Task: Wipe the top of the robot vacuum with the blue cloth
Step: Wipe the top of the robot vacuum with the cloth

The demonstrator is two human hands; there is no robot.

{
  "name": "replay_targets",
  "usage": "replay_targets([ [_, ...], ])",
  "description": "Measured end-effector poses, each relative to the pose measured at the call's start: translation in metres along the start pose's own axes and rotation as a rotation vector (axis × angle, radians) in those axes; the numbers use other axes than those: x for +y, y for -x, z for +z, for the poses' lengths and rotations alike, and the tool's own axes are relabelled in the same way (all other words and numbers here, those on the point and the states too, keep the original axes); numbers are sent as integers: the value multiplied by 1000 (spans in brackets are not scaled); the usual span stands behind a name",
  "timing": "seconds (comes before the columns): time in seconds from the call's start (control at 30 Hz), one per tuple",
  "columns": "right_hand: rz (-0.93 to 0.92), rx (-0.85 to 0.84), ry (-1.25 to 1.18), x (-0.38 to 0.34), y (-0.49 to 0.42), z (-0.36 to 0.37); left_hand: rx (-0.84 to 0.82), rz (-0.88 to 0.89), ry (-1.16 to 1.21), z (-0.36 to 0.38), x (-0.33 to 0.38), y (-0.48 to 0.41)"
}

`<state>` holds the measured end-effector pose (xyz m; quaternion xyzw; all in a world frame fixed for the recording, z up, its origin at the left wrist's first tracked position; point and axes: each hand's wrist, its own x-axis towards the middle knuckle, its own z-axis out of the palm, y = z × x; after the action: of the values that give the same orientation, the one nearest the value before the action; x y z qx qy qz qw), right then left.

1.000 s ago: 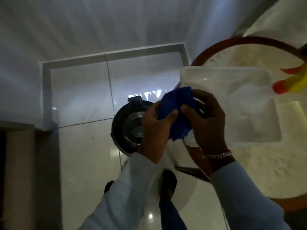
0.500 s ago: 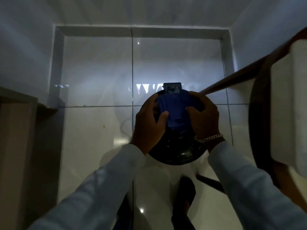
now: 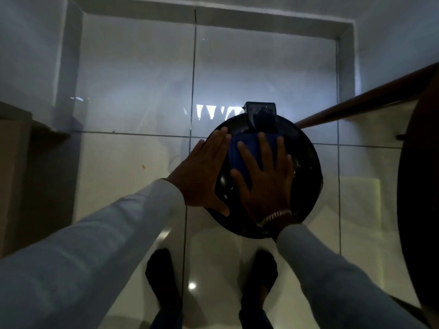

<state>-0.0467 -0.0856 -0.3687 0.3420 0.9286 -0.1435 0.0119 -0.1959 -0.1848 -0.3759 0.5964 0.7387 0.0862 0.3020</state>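
The round black robot vacuum (image 3: pixel 306 162) sits on the pale tiled floor right of centre. On its top lies the folded blue cloth (image 3: pixel 240 153), mostly covered by my right hand (image 3: pixel 266 186), which presses flat on it with fingers spread. My left hand (image 3: pixel 204 172) rests flat on the vacuum's left rim beside the cloth, holding nothing. A black box-shaped part (image 3: pixel 261 115) sticks out at the vacuum's far edge.
A dark round table (image 3: pixel 418 186) fills the right edge, and a brown bar (image 3: pixel 368 98) runs from it down to the vacuum. Wooden furniture (image 3: pixel 14 162) stands at the left. Walls close the corner behind. My feet (image 3: pixel 164 276) stand just in front.
Both hands came down from holding the bunched cloth in the air. The cloth now lies on the vacuum under my flat right hand, and my left hand has let go of it.
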Motion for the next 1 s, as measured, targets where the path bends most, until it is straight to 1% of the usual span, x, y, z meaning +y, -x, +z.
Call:
replay_targets([
  [0.07, -104, -25, 8, 6, 22, 2, 8, 1, -73, -3, 0, 2],
  [0.13, -120, -20, 44, 19, 39, -2, 7, 18, -140, -4, 0, 0],
  [0.2, -17, 17, 48, 28, 39, -6, -3, 46, -170, -4, 2, -3],
  [0.3, 165, 106, 6, 16, 19, -2, -34, 89, -132, -5, 6, -9],
  [0.37, 187, 111, -8, 0, 13, 6, -47, 86, -93, -6, 6, -11],
  [0.43, 102, 93, 39, -6, 26, 11, -45, 85, -84, -8, 7, -11],
  [0.53, -130, 35, 153, 8, 64, 14, -45, 94, -110, -9, 8, -11],
  [0.57, -177, 15, 200, 18, 74, 12, -51, 93, -111, -10, 8, -11],
  [0.6, -179, -2, 232, 29, 78, 8, -56, 93, -111, -11, 7, -11],
  [0.63, -129, -11, 238, 38, 78, 2, -58, 90, -113, -11, 6, -12],
  [0.7, 74, 6, 160, 47, 61, -6, -55, 91, -124, -11, 4, -13],
  [0.77, 296, 103, 38, 42, 28, -11, -57, 94, -138, -8, 3, -14],
  [0.83, 416, 177, -15, 26, 0, -8, -54, 98, -142, -8, 4, -14],
  [0.87, 407, 177, -14, 18, -4, -5, -50, 98, -145, -8, 5, -14],
  [0.9, 338, 156, -1, 11, 0, -1, -44, 97, -158, -9, 4, -14],
  [1.0, -31, 34, 100, 11, 48, 10, -49, 95, -202, -12, 5, -13],
])
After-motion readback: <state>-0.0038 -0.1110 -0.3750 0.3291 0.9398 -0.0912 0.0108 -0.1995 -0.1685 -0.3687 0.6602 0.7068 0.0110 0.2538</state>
